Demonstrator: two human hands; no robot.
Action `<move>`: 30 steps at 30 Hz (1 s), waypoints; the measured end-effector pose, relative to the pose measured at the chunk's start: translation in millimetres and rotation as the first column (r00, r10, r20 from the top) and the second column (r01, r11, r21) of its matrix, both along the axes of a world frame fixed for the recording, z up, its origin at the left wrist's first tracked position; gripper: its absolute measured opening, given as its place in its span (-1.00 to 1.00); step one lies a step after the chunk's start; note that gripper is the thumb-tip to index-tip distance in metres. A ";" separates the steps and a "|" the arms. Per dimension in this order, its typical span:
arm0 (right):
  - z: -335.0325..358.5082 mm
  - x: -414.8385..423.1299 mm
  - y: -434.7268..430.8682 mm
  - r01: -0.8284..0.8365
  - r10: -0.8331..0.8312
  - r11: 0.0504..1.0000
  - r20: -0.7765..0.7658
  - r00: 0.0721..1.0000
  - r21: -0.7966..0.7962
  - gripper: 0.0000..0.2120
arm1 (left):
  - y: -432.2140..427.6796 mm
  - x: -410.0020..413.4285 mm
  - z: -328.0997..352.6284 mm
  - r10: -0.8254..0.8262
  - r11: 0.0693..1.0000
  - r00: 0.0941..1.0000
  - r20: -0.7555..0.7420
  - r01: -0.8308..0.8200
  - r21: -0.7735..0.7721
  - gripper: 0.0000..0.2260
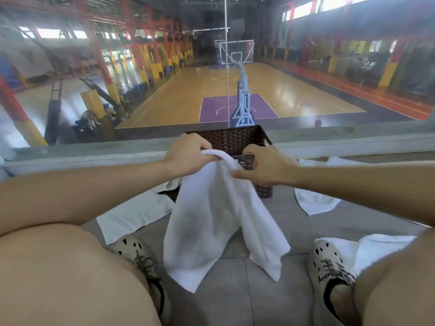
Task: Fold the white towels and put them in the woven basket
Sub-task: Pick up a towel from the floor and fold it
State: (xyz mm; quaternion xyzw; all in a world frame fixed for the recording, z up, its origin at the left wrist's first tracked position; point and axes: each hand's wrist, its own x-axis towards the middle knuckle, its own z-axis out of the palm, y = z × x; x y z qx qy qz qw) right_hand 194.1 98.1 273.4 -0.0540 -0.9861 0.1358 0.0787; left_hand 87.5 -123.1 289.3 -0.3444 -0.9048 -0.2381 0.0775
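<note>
A white towel (211, 222) hangs in front of me, held up by its top edge. My left hand (188, 154) grips the left part of that edge and my right hand (266, 164) pinches the right part. Its lower corners drape down to the grey tiled floor between my feet. Just behind my hands stands the dark brown woven basket (235, 137), partly hidden by them and the towel. Other white towels lie flat on the floor: one at the left (134, 215), one at the right (315, 201), and one by my right foot (376, 250).
I sit with knees apart, in beige perforated shoes (329, 262). A glass wall with a grey sill (94, 151) runs right behind the basket, overlooking a basketball court below. Grey floor tiles (235, 290) lie between my feet.
</note>
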 end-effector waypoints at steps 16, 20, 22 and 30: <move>49.4 -15.8 -2.4 0.198 -0.350 0.585 -0.025 0.936 -0.787 -0.76 | -23.4 -16.2 -4.9 0.111 0.992 0.992 -0.058 -0.114 -0.054 -0.66; 57.9 -7.9 -13.5 0.134 -0.236 0.413 0.036 0.971 -0.901 -0.74 | -16.0 4.1 -5.0 -0.157 0.986 0.977 -0.143 0.149 -0.069 -0.79; 60.0 -6.7 -17.4 0.095 -0.252 0.373 -0.002 0.968 -0.923 -0.74 | -10.8 4.6 -13.5 -0.236 0.957 0.964 -0.125 0.208 -0.204 -0.75; 65.2 -8.6 -32.1 0.111 -0.242 0.408 0.010 0.970 -0.906 -0.72 | 20.7 16.2 -30.7 -0.163 0.986 0.978 0.131 0.166 -0.012 -0.56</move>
